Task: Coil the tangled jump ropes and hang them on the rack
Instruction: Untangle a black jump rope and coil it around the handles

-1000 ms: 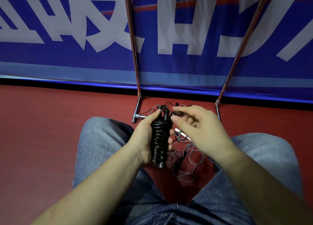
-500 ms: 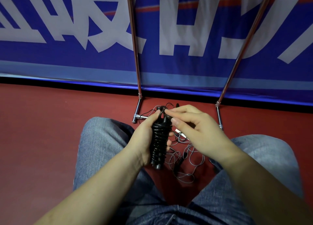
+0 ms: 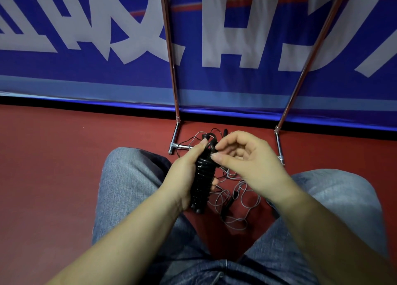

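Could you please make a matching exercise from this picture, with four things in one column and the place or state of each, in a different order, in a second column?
Things:
1. black coiled rope
2. grey tangled rope
3. rack
4. right hand

Places or states:
A. stands against the blue banner
B. lies loose on the red floor between the knees
C. gripped in the left hand
D. fingers curled at the top of the coil

Pairs: 1-C, 2-B, 3-A, 4-D

black rope (image 3: 203,177), red floor (image 3: 64,166), blue banner (image 3: 247,83)
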Motion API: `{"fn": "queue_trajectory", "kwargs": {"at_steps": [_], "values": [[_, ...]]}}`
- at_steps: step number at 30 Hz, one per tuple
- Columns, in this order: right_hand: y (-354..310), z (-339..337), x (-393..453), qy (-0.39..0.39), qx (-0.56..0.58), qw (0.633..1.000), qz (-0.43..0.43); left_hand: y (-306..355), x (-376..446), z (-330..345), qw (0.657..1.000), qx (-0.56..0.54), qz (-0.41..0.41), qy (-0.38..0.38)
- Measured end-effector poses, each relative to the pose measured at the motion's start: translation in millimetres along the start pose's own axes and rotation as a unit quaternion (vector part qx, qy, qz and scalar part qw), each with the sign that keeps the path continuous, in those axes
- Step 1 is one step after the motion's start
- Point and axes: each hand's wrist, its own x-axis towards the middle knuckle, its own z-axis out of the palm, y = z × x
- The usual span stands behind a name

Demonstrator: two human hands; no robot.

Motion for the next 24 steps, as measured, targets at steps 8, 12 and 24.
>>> {"fn": "queue_trajectory", "kwargs": {"at_steps": [8,12,24], "values": [[0.4,1.1,-1.1,0.011,-0.018,1.000,0.020,-6.0,0.3,2.1,1.000,0.000,-0.007,-0.005],[4.4,5.6,-2.5,0.080,-0.072,0.994,-0.019,-4.5,-0.5,4.7,1.000,-0.020,-0.011,-0.011],[5.9,14.2,-0.9,0.150,-0.067,0.986,-0.003,-5.3,1.0,5.3,0.999,-0.032,-0.026,0.006]]}}
